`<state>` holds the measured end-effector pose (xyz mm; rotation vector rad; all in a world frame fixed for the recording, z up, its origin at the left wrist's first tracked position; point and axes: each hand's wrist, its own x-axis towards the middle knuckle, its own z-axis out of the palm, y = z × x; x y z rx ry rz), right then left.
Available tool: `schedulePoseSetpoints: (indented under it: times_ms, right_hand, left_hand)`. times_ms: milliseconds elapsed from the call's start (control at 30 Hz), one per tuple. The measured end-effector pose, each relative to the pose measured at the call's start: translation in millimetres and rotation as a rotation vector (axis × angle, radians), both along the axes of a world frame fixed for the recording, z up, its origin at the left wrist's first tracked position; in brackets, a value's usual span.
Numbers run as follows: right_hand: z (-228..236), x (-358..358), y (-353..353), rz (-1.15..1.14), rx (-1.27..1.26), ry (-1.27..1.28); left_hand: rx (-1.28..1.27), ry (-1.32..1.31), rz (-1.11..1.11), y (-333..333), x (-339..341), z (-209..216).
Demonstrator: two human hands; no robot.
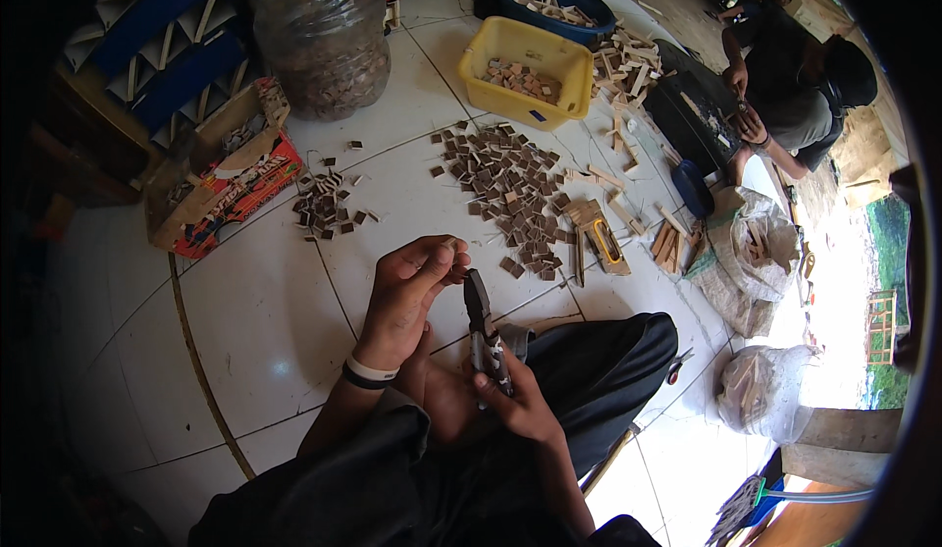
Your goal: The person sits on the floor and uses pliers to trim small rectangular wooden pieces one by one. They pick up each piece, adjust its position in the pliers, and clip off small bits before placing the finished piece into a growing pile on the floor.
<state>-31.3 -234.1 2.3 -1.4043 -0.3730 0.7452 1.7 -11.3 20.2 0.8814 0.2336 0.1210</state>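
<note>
My left hand (400, 297) is raised over the white tiled floor, thumb and fingertips pinched together. A small pale bit shows at the fingertips, too small to make out. My right hand (517, 400) is closed around the handles of a pair of dark pliers (478, 312), whose jaws point up beside the left fingertips. Beyond the hands lies a wide spread of small brown square pieces (505, 184). To its left is a smaller heap of similar pieces (322, 206), mixed with thin pale slivers.
A red cardboard box (245, 199) and a clear plastic container of pieces (324, 66) stand left. Farther off are a yellow tub (535, 52), a blue basin (589, 37) and wooden sticks (628, 61). A co-worker (800, 81) sits at right, near a white sack (736, 282). Scissors (677, 365) lie by my knee.
</note>
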Motion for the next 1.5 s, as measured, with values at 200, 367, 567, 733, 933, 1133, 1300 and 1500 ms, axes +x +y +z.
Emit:
schedulePoseSetpoints:
  times_ms: [200,367,567,733,933,1133,1300,1500]
  right_hand:
    - [-2.8,4.5,-3.5,0.047,-0.073,-0.062]
    - [-1.4,8.4,-6.4,-0.025,-0.041,0.02]
    - [9.2,3.9,-4.8,-0.064,-0.01,0.201]
    - [17.5,2.5,-2.8,-0.091,-0.012,0.208]
    - [15.8,2.2,0.0,-0.123,-0.034,0.19]
    - [15.2,1.1,-0.5,-0.136,-0.061,0.2]
    - [17.4,1.7,3.0,-0.145,-0.098,0.155]
    - [12.9,1.3,3.0,-0.136,-0.104,0.263]
  left_hand:
    - [0.094,-0.052,-0.008,4.6,1.4,2.7]
    - [0.433,-0.065,0.098,5.9,1.0,4.9]
    - [0.78,-0.19,0.009,3.9,4.5,2.0]
    - [0.84,-0.206,-0.061,-0.3,4.7,4.1]
    - [0.814,-0.185,-0.09,-2.9,5.8,2.4]
    - [0.788,-0.171,-0.071,-6.1,5.5,-0.8]
    - [0.728,-0.201,-0.055,-7.2,6.4,-4.0]
    - [0.673,-0.14,-0.058,-8.3,6.3,-6.7]
